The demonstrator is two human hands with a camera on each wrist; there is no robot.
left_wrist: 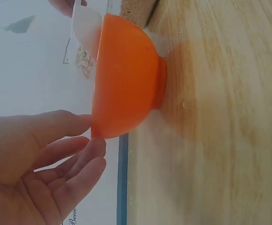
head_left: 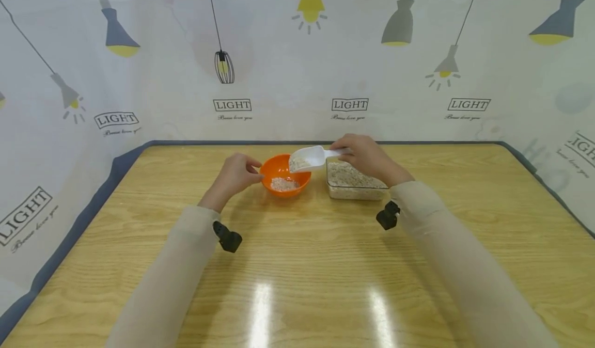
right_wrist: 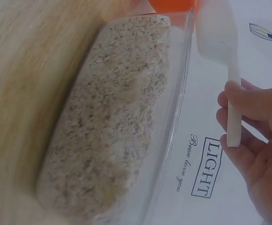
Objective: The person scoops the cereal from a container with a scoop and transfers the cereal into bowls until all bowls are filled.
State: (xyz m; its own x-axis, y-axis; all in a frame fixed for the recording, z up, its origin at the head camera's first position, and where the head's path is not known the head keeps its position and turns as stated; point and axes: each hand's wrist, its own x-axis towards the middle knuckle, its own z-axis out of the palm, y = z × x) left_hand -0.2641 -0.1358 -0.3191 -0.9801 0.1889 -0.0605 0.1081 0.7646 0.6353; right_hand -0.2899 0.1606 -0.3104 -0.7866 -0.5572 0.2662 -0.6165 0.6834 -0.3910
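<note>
An orange bowl [head_left: 285,190] stands on the table with some pale flakes [head_left: 284,184], which look like oats, at its bottom. My left hand [head_left: 236,176] pinches the bowl's rim between thumb and fingers on its left side, as the left wrist view shows. Above the bowl's right rim is a white scoop [head_left: 318,155], tilted toward the bowl and carrying a small heap of flakes. My right hand [right_wrist: 262,117] grips the scoop's handle. Under that hand sits a clear rectangular container [head_left: 355,193] filled with the same flakes.
The wooden table [head_left: 307,265] runs back to a white curtain [head_left: 288,79] printed with lamps and lettering. Dark wrist cameras are strapped to both sleeves, the left camera [head_left: 228,237] and the right camera [head_left: 388,215]. A few specks lie on the table.
</note>
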